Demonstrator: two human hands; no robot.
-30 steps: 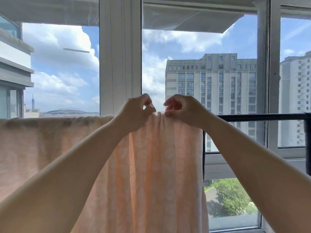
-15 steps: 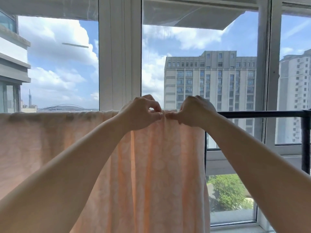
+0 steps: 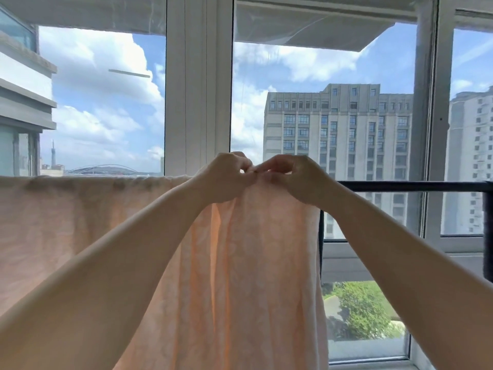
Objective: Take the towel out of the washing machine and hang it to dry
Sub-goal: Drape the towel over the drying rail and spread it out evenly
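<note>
— Over the black rail (image 3: 405, 186) by the window (image 3: 197, 89), what hangs?
— A pale peach towel (image 3: 256, 263), faintly patterned, sunlit, falling in soft folds.
— And the hands?
— Left hand (image 3: 226, 177) and right hand (image 3: 290, 174) meet at its top edge, fingers curled, pinching the cloth.
— Any writing?
— None legible.

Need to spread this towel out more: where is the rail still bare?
Bare rail runs from the right hand to the dark post at the frame's right edge. Left of the hands it is crowded: the towel covers it, bunched where the left hand pinches.
</note>
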